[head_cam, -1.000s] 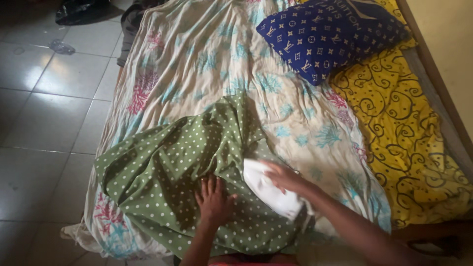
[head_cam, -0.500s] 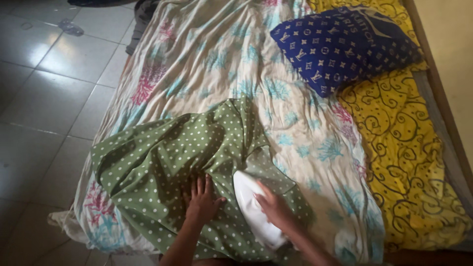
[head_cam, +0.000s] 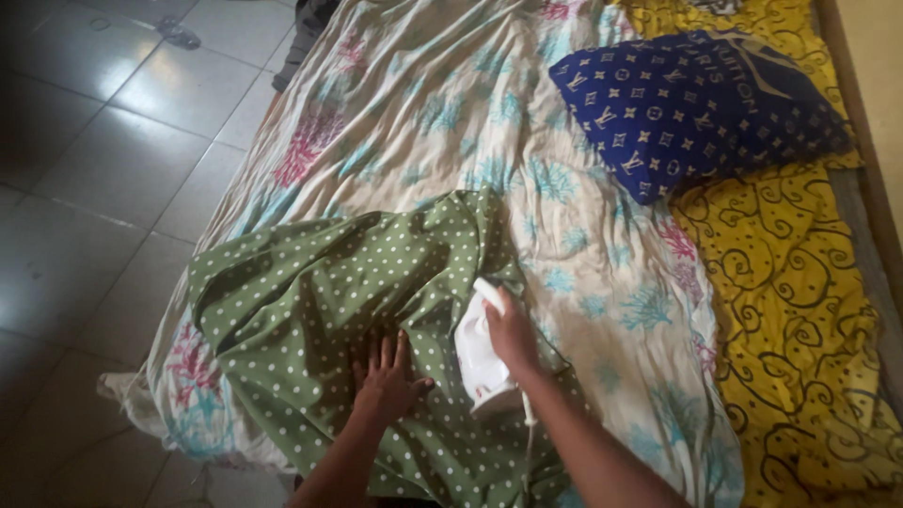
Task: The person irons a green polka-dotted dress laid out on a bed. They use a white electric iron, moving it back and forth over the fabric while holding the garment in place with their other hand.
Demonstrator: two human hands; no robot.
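Note:
A green cloth with white dots point(head_cam: 339, 292) lies rumpled on the near end of a bed. My left hand point(head_cam: 388, 376) rests flat on it, fingers spread. My right hand point(head_cam: 513, 334) grips the handle of a white iron point(head_cam: 477, 362), which sits on the cloth just right of my left hand, tip pointing away from me. A thin cord point(head_cam: 529, 442) runs from the iron's back toward me.
Under the cloth is a cream sheet with teal and pink coral print point(head_cam: 442, 113). A blue patterned pillow point(head_cam: 687, 108) lies at the far right on a yellow sheet with black swirls point(head_cam: 800, 310). Grey floor tiles point(head_cam: 103, 169) run along the left. A wooden bed edge point(head_cam: 861, 122) borders the right.
The iron has slid left and away from me across the green cloth, turning its tip forward. My left hand stays pressed on the cloth. The view has shifted slightly.

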